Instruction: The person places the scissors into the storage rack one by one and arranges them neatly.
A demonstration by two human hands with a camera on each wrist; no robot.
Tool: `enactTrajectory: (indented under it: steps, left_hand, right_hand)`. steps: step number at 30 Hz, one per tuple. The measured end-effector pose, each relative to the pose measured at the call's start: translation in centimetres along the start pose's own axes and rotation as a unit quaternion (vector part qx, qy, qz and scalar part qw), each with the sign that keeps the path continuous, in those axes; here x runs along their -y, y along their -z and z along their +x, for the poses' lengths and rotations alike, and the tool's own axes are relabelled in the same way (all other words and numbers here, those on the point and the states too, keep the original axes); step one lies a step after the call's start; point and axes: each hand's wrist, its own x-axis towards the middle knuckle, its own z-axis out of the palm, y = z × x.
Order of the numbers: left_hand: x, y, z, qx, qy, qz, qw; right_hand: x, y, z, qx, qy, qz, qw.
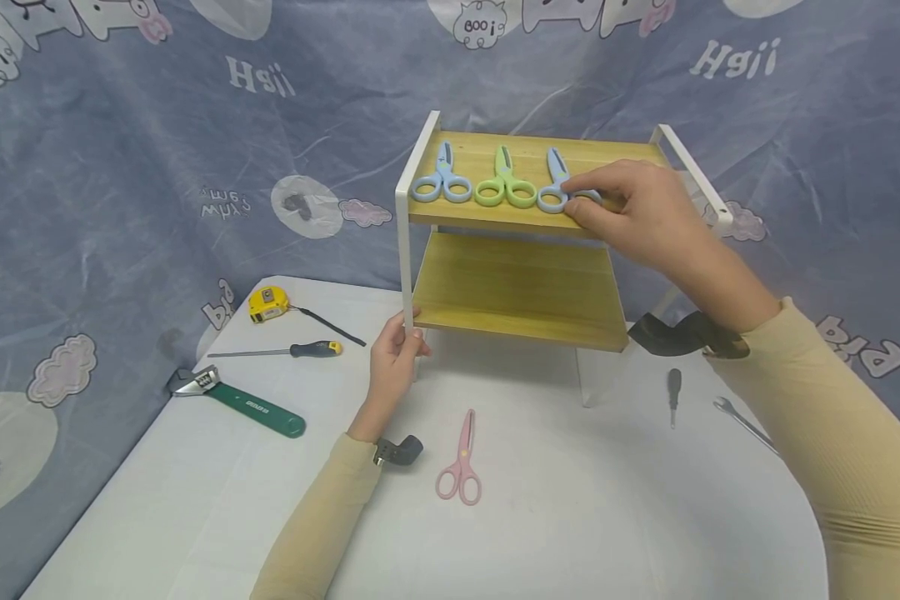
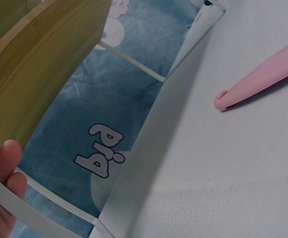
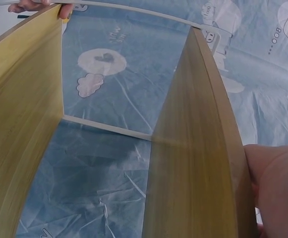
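Note:
A two-tier wooden shelf (image 1: 517,287) with a white metal frame stands on the table. My left hand (image 1: 393,362) grips its left front post (image 1: 406,267) near the lower board; fingers round the white bar also show in the left wrist view. Over the top board, my right hand (image 1: 637,200) pinches the handles of the right-hand blue scissors (image 1: 557,167), partly hiding them. Beside these lie green scissors (image 1: 504,179) and another pair of blue scissors (image 1: 443,173), tips to the back. Pink scissors (image 1: 465,458) rest on the table before the shelf.
At left lie a yellow tape measure (image 1: 268,304), a long screwdriver (image 1: 311,349) and a green-handled adjustable wrench (image 1: 258,410). On the right are a small screwdriver (image 1: 673,392) and a spanner (image 1: 746,423), near my right sleeve. A patterned blue cloth (image 1: 330,150) hangs behind.

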Motion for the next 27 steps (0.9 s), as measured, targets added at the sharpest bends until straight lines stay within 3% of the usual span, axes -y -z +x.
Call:
enactTrajectory:
  steps: [4, 8, 12, 15, 27]
  left_hand:
    - [-0.2, 0.0, -0.1, -0.004, -0.004, -0.001, 1.0]
    - [0.2, 0.0, 0.0, -0.003, -0.008, -0.009, 0.9999]
    - [0.3, -0.1, 0.0, -0.001, -0.01, -0.007, 0.9999]
    - [0.3, -0.1, 0.1, -0.003, -0.011, -0.006, 0.9999]
    - [0.3, 0.1, 0.0, -0.003, -0.008, 0.002, 1.0]
  right_hand:
    - [-0.1, -0.3, -0.2, -0.018, 0.02, -0.001, 1.0]
    - [-0.4, -0.9, -0.6, -0.088, 0.074, 0.016, 0.993]
    - [-0.9, -1.7, -1.3, -0.187, 0.149, 0.03, 0.971]
    - [-0.9, -2.3, -1.8, -0.235, 0.184, 0.05, 0.953]
    - [-0.1, -4.0, -4.3, -0.287, 0.248, 0.111, 0.919]
